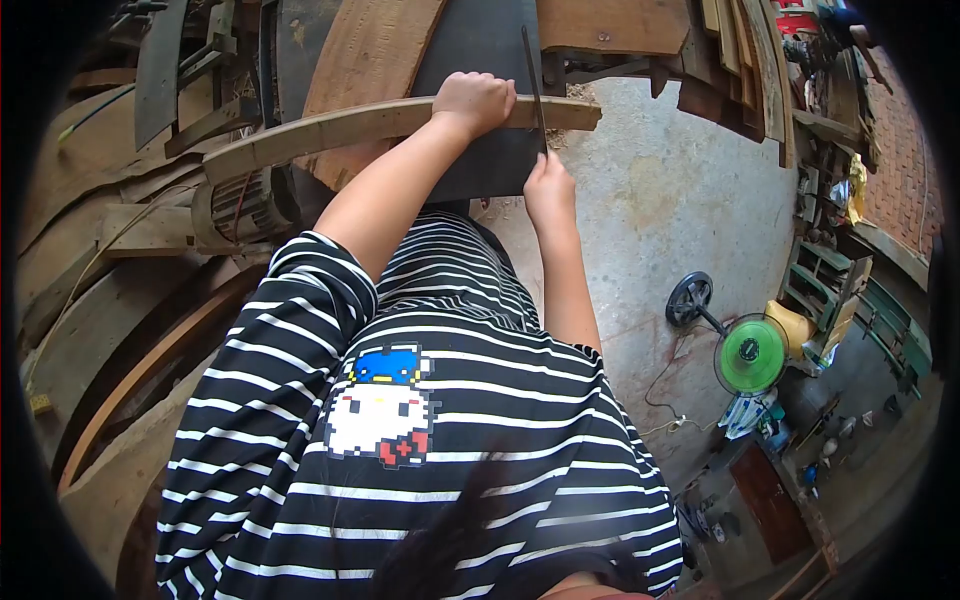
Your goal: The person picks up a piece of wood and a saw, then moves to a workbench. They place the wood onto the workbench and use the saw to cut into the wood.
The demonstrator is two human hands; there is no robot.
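Observation:
A long, slightly curved wooden plank [330, 137] lies across the dark bench top [470, 50], its right end jutting past the bench edge. My left hand [473, 104] is closed over the plank, pressing on it near that edge. In my right hand [550, 190] is the near end of a hand saw [533, 80], seen almost edge-on as a thin dark strip. The blade crosses the plank just right of my left hand. Its teeth and any cut cannot be made out, and my right fingers hide the handle.
A wide brown board [365, 75] lies on the bench under the plank. A motor-like ribbed cylinder [245, 207] sits below at left, among stacked timber. To the right, a green fan [750, 355] stands on the concrete floor [650, 200], with a cable nearby. More boards [735, 60] are stacked at upper right.

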